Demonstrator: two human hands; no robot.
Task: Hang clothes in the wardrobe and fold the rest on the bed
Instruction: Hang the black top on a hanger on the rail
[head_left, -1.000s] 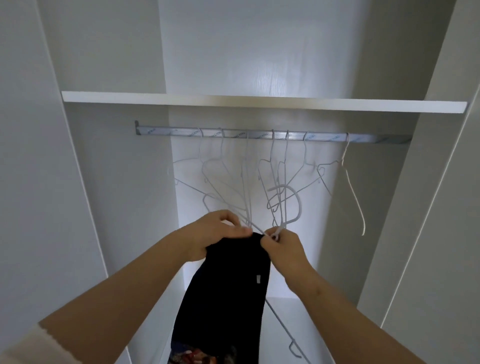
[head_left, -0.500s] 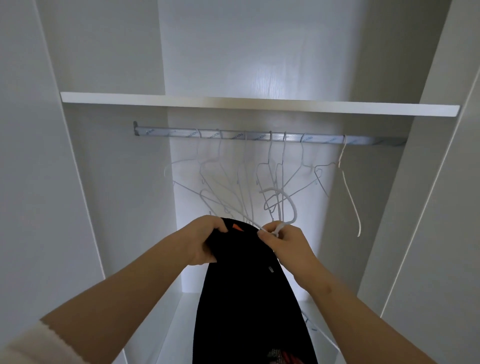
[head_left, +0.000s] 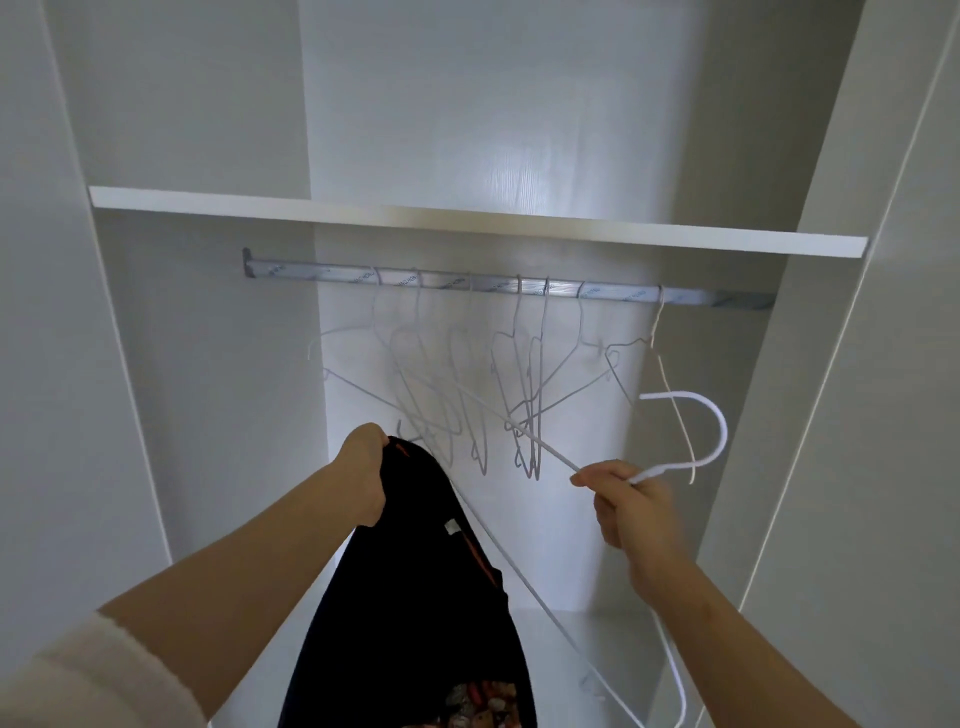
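A black garment (head_left: 415, 597) hangs down in front of the open wardrobe, with a coloured print at its bottom edge. My left hand (head_left: 363, 473) grips its top edge. My right hand (head_left: 628, 499) pinches the neck of a white wire hanger (head_left: 711, 441), whose hook curves up to the right. One arm of this hanger runs up and left to the garment's top, and another runs down past the garment's right side. The silver rail (head_left: 498, 286) crosses the wardrobe above my hands, under the shelf.
Several empty white wire hangers (head_left: 467, 384) hang tangled along the rail's middle and right. A white shelf (head_left: 467, 221) sits just above the rail. White wardrobe walls (head_left: 208, 395) close in on both sides, and the wardrobe floor (head_left: 613, 654) shows below.
My right hand has pulled the hanger to the right, away from my left hand. The hook now sits far right and the garment's top edge has spread open.
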